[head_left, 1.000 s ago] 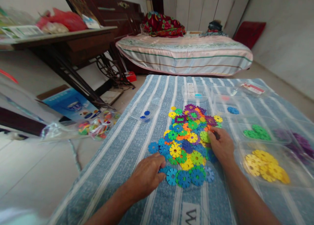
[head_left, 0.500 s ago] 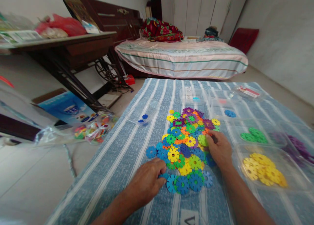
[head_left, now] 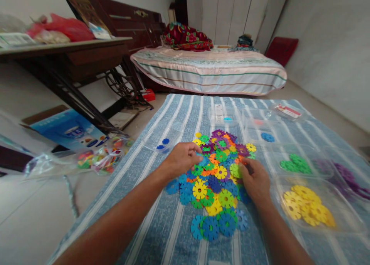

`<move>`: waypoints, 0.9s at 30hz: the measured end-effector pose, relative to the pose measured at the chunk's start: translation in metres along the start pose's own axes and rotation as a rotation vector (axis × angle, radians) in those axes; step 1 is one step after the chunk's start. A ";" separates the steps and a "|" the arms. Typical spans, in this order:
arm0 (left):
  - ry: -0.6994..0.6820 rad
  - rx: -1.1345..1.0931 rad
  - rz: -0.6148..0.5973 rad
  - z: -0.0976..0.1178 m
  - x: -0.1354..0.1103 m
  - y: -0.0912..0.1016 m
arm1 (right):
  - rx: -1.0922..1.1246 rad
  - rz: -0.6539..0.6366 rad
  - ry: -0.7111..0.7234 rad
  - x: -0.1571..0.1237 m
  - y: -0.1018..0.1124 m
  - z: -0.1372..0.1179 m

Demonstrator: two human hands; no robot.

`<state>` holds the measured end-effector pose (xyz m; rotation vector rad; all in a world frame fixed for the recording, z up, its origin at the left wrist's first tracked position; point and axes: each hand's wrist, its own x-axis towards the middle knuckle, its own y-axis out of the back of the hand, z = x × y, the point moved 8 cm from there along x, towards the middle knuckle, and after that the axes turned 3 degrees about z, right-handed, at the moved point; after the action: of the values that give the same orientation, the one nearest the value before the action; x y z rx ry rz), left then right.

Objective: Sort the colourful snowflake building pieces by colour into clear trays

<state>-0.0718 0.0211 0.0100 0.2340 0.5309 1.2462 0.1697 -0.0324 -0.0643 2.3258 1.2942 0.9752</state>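
A heap of notched plastic snowflake discs (head_left: 214, 184) in yellow, green, blue, orange and purple lies on the striped cloth in front of me. At its far left side, my left hand (head_left: 182, 159) pinches a light blue snowflake disc (head_left: 199, 154), partly covered by the fingertips. My right hand (head_left: 256, 180) rests against the heap's right side, fingers curled at the edge of a lime green disc (head_left: 235, 171). Whether those fingers grip that disc is hidden. Several blue discs (head_left: 210, 228) lie at the heap's near edge.
Clear plastic trays stand along the right: one with yellow discs (head_left: 306, 205), one with green discs (head_left: 295, 164), others with purple pieces (head_left: 345, 174) and a blue disc (head_left: 268, 137). Dark blue discs (head_left: 162, 144) sit in a tray at left. Beyond are a bed (head_left: 208, 70) and a sewing-machine table (head_left: 86, 51).
My left hand has moved away from me, from the heap's near left edge to its far left side, carrying a blue disc. My right hand stays almost in place. The view has shifted slightly.
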 end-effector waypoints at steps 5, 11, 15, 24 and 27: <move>-0.106 -0.125 0.221 0.067 0.091 -0.002 | -0.016 -0.017 0.011 0.000 -0.003 0.001; -0.167 0.018 0.279 0.096 0.140 -0.004 | 0.014 -0.012 -0.019 -0.001 -0.001 0.001; -0.273 0.276 0.116 0.076 0.097 -0.007 | -0.011 -0.015 -0.021 0.000 0.001 -0.001; -0.139 0.684 -0.215 -0.021 -0.043 -0.002 | -0.032 -0.006 -0.005 0.000 0.002 0.000; -0.135 0.737 -0.198 -0.039 -0.066 -0.008 | -0.029 -0.014 -0.011 -0.001 0.002 0.002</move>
<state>-0.0995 -0.0481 -0.0102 0.8567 0.8594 0.7929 0.1723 -0.0339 -0.0653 2.2945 1.2814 0.9687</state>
